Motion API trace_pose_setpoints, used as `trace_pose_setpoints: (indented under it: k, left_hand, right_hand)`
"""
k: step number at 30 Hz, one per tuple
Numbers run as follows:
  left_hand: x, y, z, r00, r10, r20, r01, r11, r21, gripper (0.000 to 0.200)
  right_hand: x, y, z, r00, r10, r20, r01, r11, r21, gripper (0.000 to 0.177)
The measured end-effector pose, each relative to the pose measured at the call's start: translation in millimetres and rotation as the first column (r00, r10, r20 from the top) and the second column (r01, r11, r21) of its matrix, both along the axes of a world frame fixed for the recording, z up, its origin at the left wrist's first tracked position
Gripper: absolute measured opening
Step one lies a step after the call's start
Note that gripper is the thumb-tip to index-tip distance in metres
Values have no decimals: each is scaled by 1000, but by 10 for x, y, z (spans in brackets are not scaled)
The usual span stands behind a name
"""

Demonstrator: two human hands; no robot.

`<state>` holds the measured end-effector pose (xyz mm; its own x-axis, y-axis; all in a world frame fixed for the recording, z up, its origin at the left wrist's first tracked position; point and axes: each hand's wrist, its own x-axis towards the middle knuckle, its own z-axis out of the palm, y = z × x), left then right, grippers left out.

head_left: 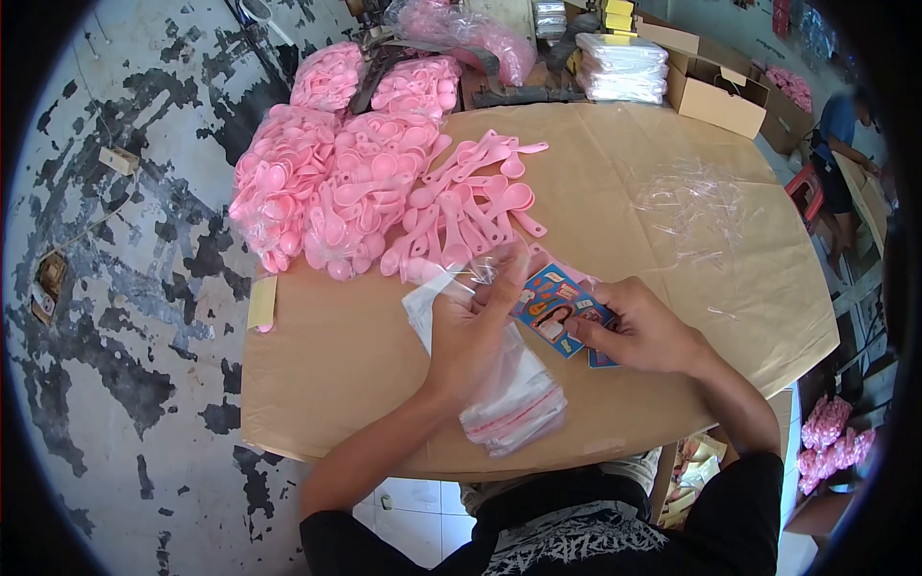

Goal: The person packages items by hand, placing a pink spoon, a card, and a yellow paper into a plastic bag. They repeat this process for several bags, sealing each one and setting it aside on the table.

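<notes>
My right hand (639,326) pinches a blue printed card (557,312) between thumb and fingers, with part of another card showing below it. Close to the card's left edge is my left hand (475,331), its fingers closed on a clear plastic bag (480,269). A pink spoon is partly visible behind the card. Under my left hand lies a stack of clear plastic bags (514,398) with a red line near the end. Loose pink spoons (461,216) are heaped just beyond my hands.
Filled bags of pink spoons (331,173) stand at the back left. Plastic strips (696,211) lie on the right of the paper-covered table (336,384). Behind are stacked clear packs (622,69) and a cardboard box (720,96). Another person (836,144) is at the far right.
</notes>
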<state>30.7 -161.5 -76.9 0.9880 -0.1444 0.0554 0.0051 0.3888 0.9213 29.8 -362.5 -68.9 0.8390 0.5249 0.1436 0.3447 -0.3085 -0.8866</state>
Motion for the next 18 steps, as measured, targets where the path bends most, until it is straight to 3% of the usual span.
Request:
trace_pose_setpoints:
  k: [2,8,11,15,18]
  left_hand:
    - [-3,47,-12,996,-90,23,86,987,134,35]
    - [-55,-19,-63,985,-167,32,156,963,218,41]
    - [-101,-116,-15,933,-147,328,98,982,162,51]
    - [-36,45,98,939,-282,197,333,888,-317,55]
    - [-42,79,111,936,-281,212,332,905,-266,54]
  right_hand:
    - [-12,-2,60,997,5,-73,-5,1000,12,19]
    - [-83,92,30,987,-76,-141,101,979,175,21]
    - [-91,110,18,984,-68,-163,104,969,223,22]
    - [-115,271,15,989,-108,-101,137,926,353,23]
    - [-93,367,216,968,-149,-204,206,933,296,20]
